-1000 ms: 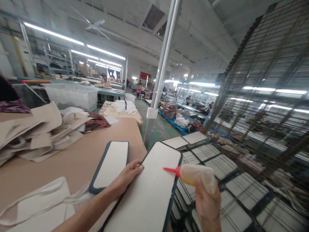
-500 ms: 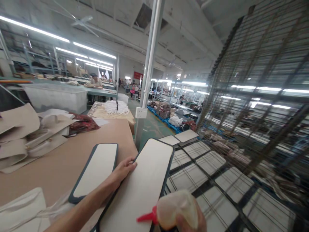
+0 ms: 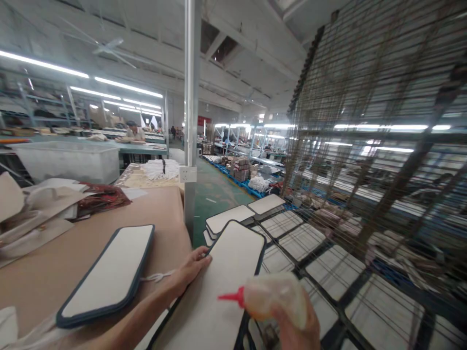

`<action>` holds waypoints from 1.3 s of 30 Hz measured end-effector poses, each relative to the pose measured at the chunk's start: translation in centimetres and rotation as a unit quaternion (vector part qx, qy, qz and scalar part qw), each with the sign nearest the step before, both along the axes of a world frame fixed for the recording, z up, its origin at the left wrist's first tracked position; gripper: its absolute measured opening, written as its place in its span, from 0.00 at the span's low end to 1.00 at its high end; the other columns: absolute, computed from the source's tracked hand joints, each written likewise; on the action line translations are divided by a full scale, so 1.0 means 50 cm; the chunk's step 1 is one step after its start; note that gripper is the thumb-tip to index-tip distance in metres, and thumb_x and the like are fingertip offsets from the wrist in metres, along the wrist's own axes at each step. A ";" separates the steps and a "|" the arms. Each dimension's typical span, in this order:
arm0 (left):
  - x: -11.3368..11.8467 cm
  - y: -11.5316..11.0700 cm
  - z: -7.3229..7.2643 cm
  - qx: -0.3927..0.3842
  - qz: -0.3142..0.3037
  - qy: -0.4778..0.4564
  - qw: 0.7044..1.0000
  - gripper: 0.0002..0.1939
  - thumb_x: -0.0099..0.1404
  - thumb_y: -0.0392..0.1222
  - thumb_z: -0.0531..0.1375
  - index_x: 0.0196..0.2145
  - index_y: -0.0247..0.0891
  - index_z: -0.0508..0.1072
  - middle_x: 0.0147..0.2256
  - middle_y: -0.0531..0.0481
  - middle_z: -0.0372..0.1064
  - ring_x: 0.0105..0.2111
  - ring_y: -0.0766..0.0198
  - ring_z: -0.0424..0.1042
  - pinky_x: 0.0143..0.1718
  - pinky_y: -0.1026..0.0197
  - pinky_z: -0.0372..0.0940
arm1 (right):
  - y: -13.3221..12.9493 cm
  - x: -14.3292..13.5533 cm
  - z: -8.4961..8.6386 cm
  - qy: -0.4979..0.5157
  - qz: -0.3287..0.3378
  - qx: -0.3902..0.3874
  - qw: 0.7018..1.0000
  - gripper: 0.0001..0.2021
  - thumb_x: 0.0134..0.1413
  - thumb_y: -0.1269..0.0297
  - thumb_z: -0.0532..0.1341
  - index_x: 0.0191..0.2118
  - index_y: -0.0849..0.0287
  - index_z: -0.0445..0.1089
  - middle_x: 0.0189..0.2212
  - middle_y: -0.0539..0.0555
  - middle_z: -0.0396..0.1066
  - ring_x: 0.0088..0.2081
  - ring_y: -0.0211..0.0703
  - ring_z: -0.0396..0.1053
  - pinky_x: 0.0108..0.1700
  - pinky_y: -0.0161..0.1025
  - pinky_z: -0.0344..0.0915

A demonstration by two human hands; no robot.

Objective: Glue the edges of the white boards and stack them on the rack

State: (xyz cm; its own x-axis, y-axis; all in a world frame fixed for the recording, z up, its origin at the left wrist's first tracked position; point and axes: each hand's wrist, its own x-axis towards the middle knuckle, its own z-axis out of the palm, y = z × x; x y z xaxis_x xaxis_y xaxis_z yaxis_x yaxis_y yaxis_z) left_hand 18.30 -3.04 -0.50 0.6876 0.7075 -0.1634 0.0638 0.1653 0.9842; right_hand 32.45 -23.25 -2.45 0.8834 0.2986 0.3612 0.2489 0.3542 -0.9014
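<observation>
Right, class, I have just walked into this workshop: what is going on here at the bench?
A person works at a brown table. The left hand rests on the edge of a long white panel with a dark rim, steadying it. The right hand grips a squeeze bottle with a red nozzle pointed over that panel. A second similar panel lies flat on the table, and more lie on the wire rack beyond.

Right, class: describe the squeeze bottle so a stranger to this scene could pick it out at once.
Start at the brown worktable and go right to the long white dark-edged panel that the left hand steadies. Low over its near end, the right hand holds the squeeze bottle: the only translucent, yellowish thing there, with a red pointed nozzle.
</observation>
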 end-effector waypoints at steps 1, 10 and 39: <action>0.017 -0.014 -0.004 0.009 -0.010 0.002 1.000 0.24 0.46 0.56 0.66 0.35 0.38 0.67 0.26 0.54 0.73 0.24 0.64 0.70 0.25 0.65 0.60 | -0.001 0.024 0.013 0.033 0.003 0.027 0.999 0.26 0.36 0.51 0.72 0.43 0.53 0.69 0.39 0.54 0.74 0.41 0.51 0.73 0.43 0.47 0.71; 0.148 -0.062 -0.061 -0.004 0.021 0.022 1.000 0.22 0.45 0.55 0.66 0.33 0.38 0.69 0.23 0.55 0.70 0.23 0.64 0.69 0.26 0.64 0.61 | -0.048 0.066 -0.059 0.115 -0.040 0.016 0.992 0.28 0.23 0.53 0.75 0.38 0.55 0.73 0.32 0.54 0.75 0.35 0.52 0.73 0.38 0.45 0.73; 0.387 -0.006 -0.204 0.091 -0.030 0.118 0.988 0.22 0.64 0.38 0.50 0.55 0.37 0.65 0.57 0.38 0.63 0.56 0.52 0.63 0.53 0.52 0.59 | 0.005 0.222 -0.167 0.139 -0.245 -0.277 0.919 0.38 0.24 0.35 0.67 0.40 0.61 0.70 0.35 0.61 0.72 0.41 0.63 0.68 0.45 0.55 0.62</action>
State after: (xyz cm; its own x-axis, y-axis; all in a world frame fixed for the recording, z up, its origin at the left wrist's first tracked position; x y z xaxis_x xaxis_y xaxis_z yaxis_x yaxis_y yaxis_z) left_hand 37.66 -3.35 -10.69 0.6866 0.6997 -0.1977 0.2989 -0.0237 0.9540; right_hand 43.57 -22.99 -10.78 0.9958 -0.0903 0.0142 -0.0108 -0.2705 -0.9627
